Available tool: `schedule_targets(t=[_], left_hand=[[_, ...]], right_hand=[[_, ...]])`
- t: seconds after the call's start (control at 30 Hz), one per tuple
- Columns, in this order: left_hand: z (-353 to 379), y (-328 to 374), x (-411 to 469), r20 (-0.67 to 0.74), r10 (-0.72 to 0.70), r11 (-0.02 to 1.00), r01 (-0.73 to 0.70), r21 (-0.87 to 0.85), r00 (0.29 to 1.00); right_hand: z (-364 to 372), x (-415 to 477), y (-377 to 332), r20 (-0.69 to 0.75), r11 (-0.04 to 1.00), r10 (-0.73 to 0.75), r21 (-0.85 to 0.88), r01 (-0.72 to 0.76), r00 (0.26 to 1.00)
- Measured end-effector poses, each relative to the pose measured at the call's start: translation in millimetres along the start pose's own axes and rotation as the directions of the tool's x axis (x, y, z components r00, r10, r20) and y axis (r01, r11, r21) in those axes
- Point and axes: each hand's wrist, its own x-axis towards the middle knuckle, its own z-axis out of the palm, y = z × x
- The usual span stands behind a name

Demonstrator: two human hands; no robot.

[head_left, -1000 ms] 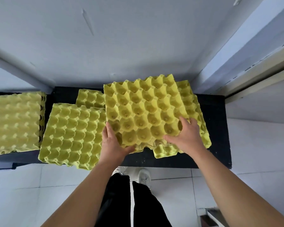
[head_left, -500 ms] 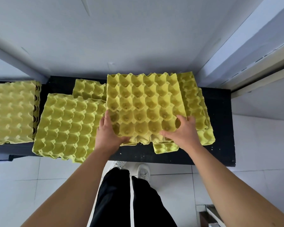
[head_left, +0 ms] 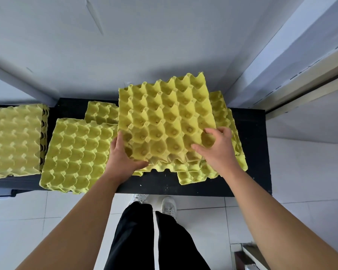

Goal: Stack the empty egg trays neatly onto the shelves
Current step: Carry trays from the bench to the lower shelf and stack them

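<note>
A yellow egg tray [head_left: 164, 115] is lifted and tilted above a loose pile of yellow trays [head_left: 222, 121] on the black shelf [head_left: 248, 152]. My left hand [head_left: 123, 154] grips its near left corner, thumb under the front edge. My right hand [head_left: 215, 149] grips its near right corner, fingers curled into the cups. Another yellow tray [head_left: 76, 154] lies to the left, overhanging the shelf's front edge. A neat stack of trays [head_left: 14, 139] stands at the far left.
A white wall [head_left: 144, 45] rises behind the shelf, with a grey upright [head_left: 281, 45] at the right. A further tray [head_left: 100, 112] peeks out behind the left one. My legs and white shoes [head_left: 168, 205] stand on the white tiled floor below.
Both hands have raised the top tray off the pile and tilted its far edge up. The view has shifted slightly downward.
</note>
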Motion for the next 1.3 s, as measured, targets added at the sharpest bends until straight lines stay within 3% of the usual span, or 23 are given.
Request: schedule_targets(t=[0.23,0.4,0.6,0.9,1.3], left_hand=[[-39,47,-20,-0.15,0.1,0.995,-0.097,0.024,0.984],[-86,56,-60,-0.283,0.165,0.986,-0.158,0.048,0.945],[-165,35,-116,-0.457,0.145,0.989,-0.149,0.027,0.878],[-308,-57,-208,-0.686,0.084,0.978,-0.191,-0.082,0.723],[-516,-249,-309,-0.79,-0.091,0.978,-0.093,-0.184,0.607]], right_hand=[[-36,-13,-44,-0.034,0.995,-0.098,0.025,0.099,0.995],[-48,-35,-100,-0.007,0.961,-0.254,-0.111,0.252,0.967],[-20,-65,-182,0.078,0.88,-0.421,-0.208,0.428,0.904],[93,-137,-322,0.172,0.765,-0.604,-0.148,0.627,0.778],[301,-270,-499,0.268,0.642,-0.734,-0.025,0.766,0.624]])
